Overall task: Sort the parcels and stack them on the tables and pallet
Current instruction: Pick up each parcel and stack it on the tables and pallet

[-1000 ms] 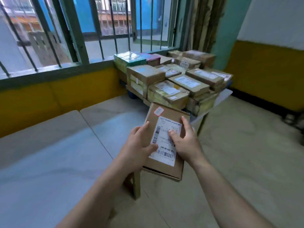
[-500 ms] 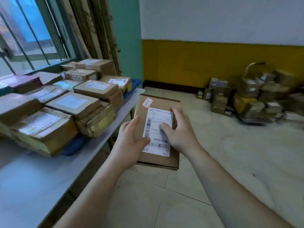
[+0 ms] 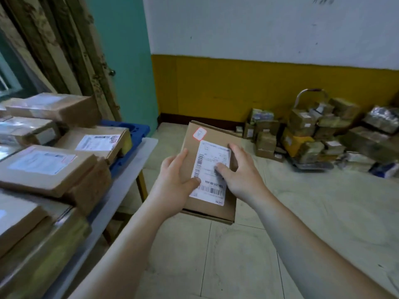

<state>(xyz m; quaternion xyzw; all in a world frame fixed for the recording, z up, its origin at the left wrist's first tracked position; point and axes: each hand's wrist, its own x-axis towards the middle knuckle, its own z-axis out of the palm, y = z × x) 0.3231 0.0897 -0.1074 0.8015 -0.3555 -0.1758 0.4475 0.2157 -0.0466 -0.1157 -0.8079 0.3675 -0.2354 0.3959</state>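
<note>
The cardboard parcel is held off the ground between both hands, over the tiled floor, with its white shipping label and a small red-edged sticker facing up. The left hand grips its left edge, thumb pressed on the lower left corner of the label. The right hand grips the right edge, thumb lying across the middle of the label and fingers curled round the side. This hold is the same as a second ago and half a second ago; neither thumb has shifted on the label.

What has changed is the surroundings. A second ago the barred window and the stacked parcels filled the space beyond the grip, and the parcel hung over the table's corner. Now the view has swung right. The grey table and its stacked parcels, some resting on a blue pallet, lie left of the left hand, apart from the held parcel. Only a sliver of window frame remains, at the far left beside the curtain.

Beyond and to the right of the right hand, a loose pile of parcels sits on the floor against the yellow wall band, heaped around a trolley with a metal handle. The pile looks larger and more central than half a second ago. It is blurred.
</note>
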